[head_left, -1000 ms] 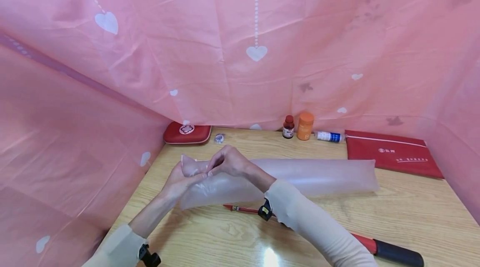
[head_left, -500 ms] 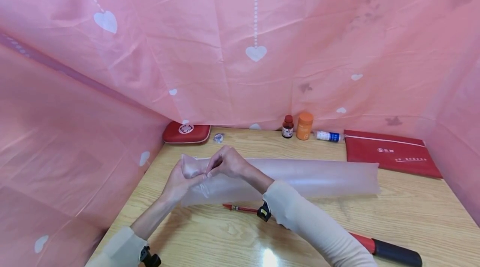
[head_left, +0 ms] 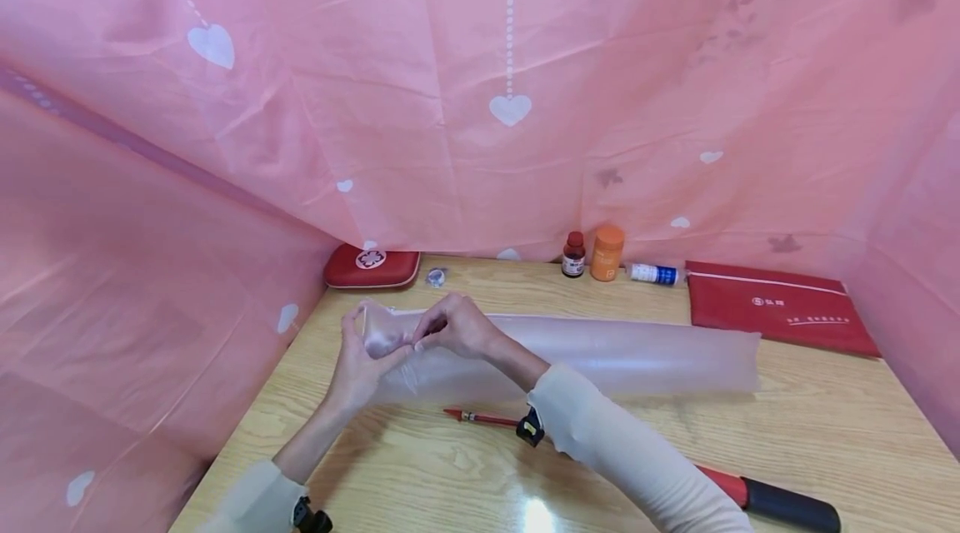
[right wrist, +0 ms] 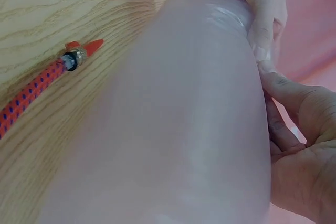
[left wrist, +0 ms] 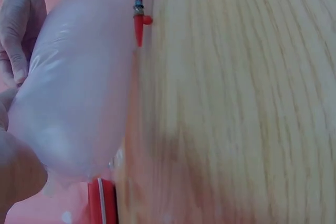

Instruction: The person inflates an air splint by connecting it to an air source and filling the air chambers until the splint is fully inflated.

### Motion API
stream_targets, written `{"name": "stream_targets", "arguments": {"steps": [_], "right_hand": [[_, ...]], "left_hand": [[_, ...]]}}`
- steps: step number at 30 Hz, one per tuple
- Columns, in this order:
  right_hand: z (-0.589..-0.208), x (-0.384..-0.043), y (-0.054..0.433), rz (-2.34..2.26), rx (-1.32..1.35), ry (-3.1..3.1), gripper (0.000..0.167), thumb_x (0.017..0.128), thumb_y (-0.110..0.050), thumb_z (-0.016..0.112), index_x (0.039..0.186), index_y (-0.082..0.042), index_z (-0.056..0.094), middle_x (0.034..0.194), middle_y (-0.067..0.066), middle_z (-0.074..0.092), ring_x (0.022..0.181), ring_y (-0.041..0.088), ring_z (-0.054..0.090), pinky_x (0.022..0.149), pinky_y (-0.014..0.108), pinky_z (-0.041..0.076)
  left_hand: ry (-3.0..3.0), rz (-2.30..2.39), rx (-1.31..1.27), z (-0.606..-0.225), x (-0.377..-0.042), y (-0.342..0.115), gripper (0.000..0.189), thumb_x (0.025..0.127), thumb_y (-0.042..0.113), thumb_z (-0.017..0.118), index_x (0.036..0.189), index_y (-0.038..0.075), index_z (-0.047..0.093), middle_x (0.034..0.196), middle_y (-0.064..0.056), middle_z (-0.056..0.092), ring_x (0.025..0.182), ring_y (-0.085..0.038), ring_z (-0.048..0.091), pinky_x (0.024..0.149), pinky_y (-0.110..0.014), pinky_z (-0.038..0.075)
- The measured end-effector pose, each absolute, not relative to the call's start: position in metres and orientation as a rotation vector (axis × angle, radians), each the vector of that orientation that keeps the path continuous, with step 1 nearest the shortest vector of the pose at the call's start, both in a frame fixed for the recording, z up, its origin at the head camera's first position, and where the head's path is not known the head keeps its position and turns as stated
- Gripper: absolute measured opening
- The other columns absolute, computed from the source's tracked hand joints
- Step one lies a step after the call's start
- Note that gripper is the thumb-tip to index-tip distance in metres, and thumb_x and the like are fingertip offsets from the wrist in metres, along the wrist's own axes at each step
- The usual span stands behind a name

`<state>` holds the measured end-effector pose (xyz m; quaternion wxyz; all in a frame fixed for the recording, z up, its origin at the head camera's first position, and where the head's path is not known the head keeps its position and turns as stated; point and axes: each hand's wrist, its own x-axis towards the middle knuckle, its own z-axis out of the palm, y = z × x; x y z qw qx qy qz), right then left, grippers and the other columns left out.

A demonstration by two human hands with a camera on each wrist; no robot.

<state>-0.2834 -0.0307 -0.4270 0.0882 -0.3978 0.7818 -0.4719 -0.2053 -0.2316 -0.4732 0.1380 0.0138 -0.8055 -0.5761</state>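
Note:
A long, translucent plastic air bag (head_left: 630,358), puffed full, lies across the wooden table. Its left end is gripped by my left hand (head_left: 356,371), thumb in front and fingers at the far corner, partly hidden by the plastic. My right hand (head_left: 461,326) pinches the film with thumb and index finger right beside the left thumb. In the right wrist view, the right hand (right wrist: 310,135) meets the left hand (right wrist: 265,9) along the bag's edge. What sits between the pinching fingertips is too small to tell. In front of the bag lies a red hose with a pointed nozzle (left wrist: 138,27).
Under the right forearm lies a red pump with a black handle (head_left: 791,504). Along the back stand a red zip case (head_left: 372,266), a small wrapped roll (head_left: 437,276), a brown bottle (head_left: 573,256), an orange jar (head_left: 607,254), a blue-white roll (head_left: 653,274) and a red pouch (head_left: 780,308).
My left hand's fingers have shifted up around the bag's far left corner, and that end has lifted and folded. The right hand keeps its pinch; the bag's right end has dipped slightly.

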Motion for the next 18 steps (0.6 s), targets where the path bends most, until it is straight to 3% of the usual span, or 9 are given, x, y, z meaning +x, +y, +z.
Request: {"name": "stream_targets", "arguments": {"steps": [4, 9, 18], "right_hand": [[-0.4302, -0.2835, -0.0301, -1.437, -1.163, 2.322, 0.006, 0.087, 0.002, 0.085, 0.087, -0.004, 0.085, 0.087, 0.005, 0.080, 0.075, 0.005, 0.069, 0.071, 0.022, 0.057], [-0.4316, -0.2839, -0.0281, -1.433, -1.129, 2.337, 0.007, 0.088, 0.002, 0.085, 0.086, -0.005, 0.085, 0.086, 0.004, 0.080, 0.075, 0.006, 0.068, 0.072, 0.023, 0.057], [-0.4355, -0.2826, -0.0282, -1.466, -1.206, 2.311, 0.007, 0.089, 0.002, 0.083, 0.086, -0.004, 0.084, 0.083, 0.000, 0.079, 0.075, 0.007, 0.068, 0.071, 0.024, 0.057]], "left_hand": [[-2.249, -1.628, -0.150, -0.4777, -0.2091, -0.2324, 0.086, 0.086, 0.004, 0.090, 0.152, 0.011, 0.036, 0.151, -0.022, 0.039, 0.142, -0.034, 0.036, 0.120, -0.060, 0.018], [-2.252, -1.618, -0.310, -0.4785, -0.2135, -0.2327, 0.050, 0.088, 0.005, 0.088, 0.130, 0.008, 0.062, 0.133, -0.012, 0.058, 0.134, -0.029, 0.047, 0.118, -0.062, 0.018], [-2.347, -1.626, -0.270, -0.4750, -0.2115, -0.2347, 0.056, 0.089, 0.001, 0.085, 0.137, 0.006, 0.056, 0.123, -0.010, 0.067, 0.122, -0.027, 0.058, 0.106, -0.044, 0.041]]}}
